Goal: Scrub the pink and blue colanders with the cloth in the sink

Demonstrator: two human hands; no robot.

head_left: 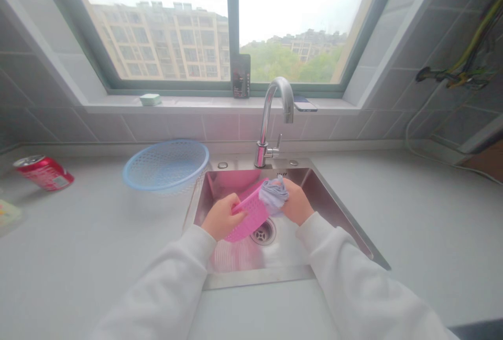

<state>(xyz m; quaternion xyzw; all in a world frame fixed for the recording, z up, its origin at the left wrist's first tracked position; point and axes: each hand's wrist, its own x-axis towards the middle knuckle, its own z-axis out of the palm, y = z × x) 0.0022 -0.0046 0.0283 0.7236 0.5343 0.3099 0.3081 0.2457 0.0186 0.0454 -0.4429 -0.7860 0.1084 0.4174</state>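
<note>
Over the steel sink [341, 225], my left hand [223, 216] grips the rim of a pink plastic basket [249, 218] with small holes in its wall. The basket is tilted, and its pink reflection shows on the sink floor. My right hand [297, 203] is closed around a bunched grey-and-white cloth [274, 195], which touches the basket's right side. Some of the right fingers are hidden behind the cloth. Below the basket is the round drain [262, 233]. The chrome faucet [271, 120] stands behind the sink, with no water seen running.
A light blue mesh basket [167, 143] rests left of the sink, partly over its edge. Farther left lies a tipped red can [44, 172]. On the windowsill are a pale green block [150, 99], a dark box [241, 76] and a phone [305, 103].
</note>
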